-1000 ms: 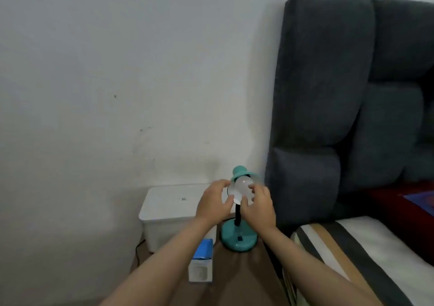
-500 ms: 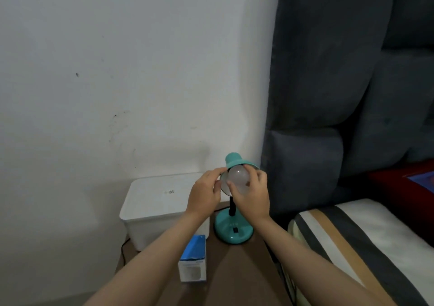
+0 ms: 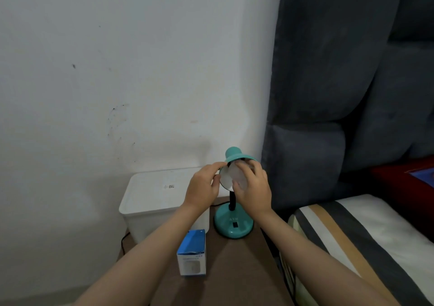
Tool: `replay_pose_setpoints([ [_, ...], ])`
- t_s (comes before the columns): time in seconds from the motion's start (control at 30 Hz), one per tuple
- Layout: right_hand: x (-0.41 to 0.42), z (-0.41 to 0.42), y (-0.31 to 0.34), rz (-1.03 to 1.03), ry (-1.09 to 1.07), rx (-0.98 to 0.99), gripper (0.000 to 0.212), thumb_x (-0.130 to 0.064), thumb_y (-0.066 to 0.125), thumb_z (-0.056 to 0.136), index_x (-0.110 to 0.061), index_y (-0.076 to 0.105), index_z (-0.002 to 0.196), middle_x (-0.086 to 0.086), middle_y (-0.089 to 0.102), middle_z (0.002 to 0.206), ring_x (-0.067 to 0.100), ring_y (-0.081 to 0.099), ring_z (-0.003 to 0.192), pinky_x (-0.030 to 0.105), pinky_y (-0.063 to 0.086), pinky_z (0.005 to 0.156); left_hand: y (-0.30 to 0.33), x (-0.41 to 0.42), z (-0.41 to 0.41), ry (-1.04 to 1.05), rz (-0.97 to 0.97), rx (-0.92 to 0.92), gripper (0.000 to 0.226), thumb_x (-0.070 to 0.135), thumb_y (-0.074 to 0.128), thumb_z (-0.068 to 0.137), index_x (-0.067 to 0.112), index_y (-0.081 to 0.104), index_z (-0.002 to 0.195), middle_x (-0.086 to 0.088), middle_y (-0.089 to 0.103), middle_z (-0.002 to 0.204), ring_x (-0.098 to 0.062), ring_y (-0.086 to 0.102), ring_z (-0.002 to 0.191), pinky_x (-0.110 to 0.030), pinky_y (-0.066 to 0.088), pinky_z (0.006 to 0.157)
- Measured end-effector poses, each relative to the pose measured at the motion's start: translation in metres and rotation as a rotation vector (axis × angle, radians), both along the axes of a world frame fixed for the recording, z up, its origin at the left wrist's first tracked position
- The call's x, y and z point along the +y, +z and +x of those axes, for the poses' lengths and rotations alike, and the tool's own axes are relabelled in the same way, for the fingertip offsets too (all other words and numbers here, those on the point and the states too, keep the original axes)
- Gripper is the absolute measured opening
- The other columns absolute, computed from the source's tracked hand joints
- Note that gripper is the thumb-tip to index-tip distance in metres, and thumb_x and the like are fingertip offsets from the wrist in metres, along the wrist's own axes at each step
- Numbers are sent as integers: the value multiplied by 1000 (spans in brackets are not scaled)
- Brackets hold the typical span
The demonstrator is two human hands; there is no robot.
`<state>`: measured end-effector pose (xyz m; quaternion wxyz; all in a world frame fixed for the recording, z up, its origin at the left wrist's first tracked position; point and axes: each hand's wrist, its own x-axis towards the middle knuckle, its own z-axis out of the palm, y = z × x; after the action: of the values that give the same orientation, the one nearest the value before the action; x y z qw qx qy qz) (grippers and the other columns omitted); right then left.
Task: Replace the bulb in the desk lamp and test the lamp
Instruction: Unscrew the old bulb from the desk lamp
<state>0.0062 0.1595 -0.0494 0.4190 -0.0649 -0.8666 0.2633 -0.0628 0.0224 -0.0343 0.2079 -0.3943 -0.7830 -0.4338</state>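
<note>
Since half a second back the right hand [image 3: 253, 188] has rolled further over the bulb [image 3: 237, 175], fingers now spread across its upper face, and the left hand [image 3: 203, 186] has slid up to the shade's [image 3: 236, 157] near edge; lamp and box sit where they were. Step in hand, by my reading: turning the bulb in the socket. Whether it is going in or coming out I cannot tell from here. The bulb sits in the mouth of the teal shade, white globe half covered by the right hand. Right grip is a loose cup closed on the bulb, thumb low, fingertips high. Left grip is a narrow pinch on the shade rim, thumb and forefinger steadying it. Both forearms reach forward from low, wrists slightly raised, hands nearly touching across the shade. The lamp's base [image 3: 233, 225] stands on the brown desk [image 3: 234, 270], just right of a white bin [image 3: 162, 193]. A blue and white box [image 3: 192, 255], likely the bulb carton, stands upright nearer the person, well clear of the hands. Next move calls for a regrip and another twist while the left hand holds the shade firm, as the slim neck [image 3: 232, 200] could flex. The switch on the base is untouched, so testing remains.
</note>
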Motion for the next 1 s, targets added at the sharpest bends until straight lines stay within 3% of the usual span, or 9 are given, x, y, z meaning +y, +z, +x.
replay_pose_setpoints([
  [0.17, -10, 0, -9, -167, 5, 52, 61, -23, 75, 78, -18, 49, 132, 12, 42, 127, 22, 48, 116, 29, 49, 87, -1, 0, 0, -3, 1, 8, 38, -1, 54, 85, 16, 60, 118, -6, 68, 107, -20, 64, 94, -42, 56, 80],
  [0.27, -11, -2, -7, -169, 0, 53, 54, -18, 70, 81, -17, 49, 131, 14, 45, 123, 25, 52, 111, 34, 52, 86, 0, 0, -1, -1, 1, 8, 38, -1, 53, 85, 16, 60, 118, -6, 68, 108, -20, 64, 94, -42, 56, 80],
  [0.43, -3, -5, -5, -15, 33, -6, 53, -6, 66, 80, -20, 51, 129, 14, 43, 129, 31, 48, 117, 43, 51, 90, -1, -1, -2, -5, 3, -1, 37, 2, 53, 84, 17, 60, 117, -7, 68, 105, -23, 64, 91, -44, 56, 78],
  [0.6, 2, -3, -5, 158, 6, -59, 57, 0, 65, 75, -21, 54, 127, 16, 46, 134, 38, 48, 115, 46, 57, 70, -1, 0, -2, -4, 9, -11, 38, 1, 52, 83, 18, 60, 116, -7, 68, 104, -23, 64, 92, -44, 56, 78],
  [0.77, -7, 1, -10, -68, -38, 22, 63, -23, 72, 77, -16, 44, 133, 12, 42, 130, 27, 51, 115, 37, 56, 77, 0, 0, 0, -5, 3, -19, 37, 6, 50, 83, 20, 59, 116, -8, 68, 103, -23, 64, 90, -45, 55, 77],
  [1.0, -12, -9, -2, -194, -83, -68, 55, -30, 65, 85, -7, 42, 129, 16, 49, 121, 33, 57, 103, 42, 54, 77, 1, 0, 1, 1, -4, -18, 40, 3, 51, 84, 29, 55, 114, -9, 68, 99, -24, 64, 85, -46, 55, 75],
])
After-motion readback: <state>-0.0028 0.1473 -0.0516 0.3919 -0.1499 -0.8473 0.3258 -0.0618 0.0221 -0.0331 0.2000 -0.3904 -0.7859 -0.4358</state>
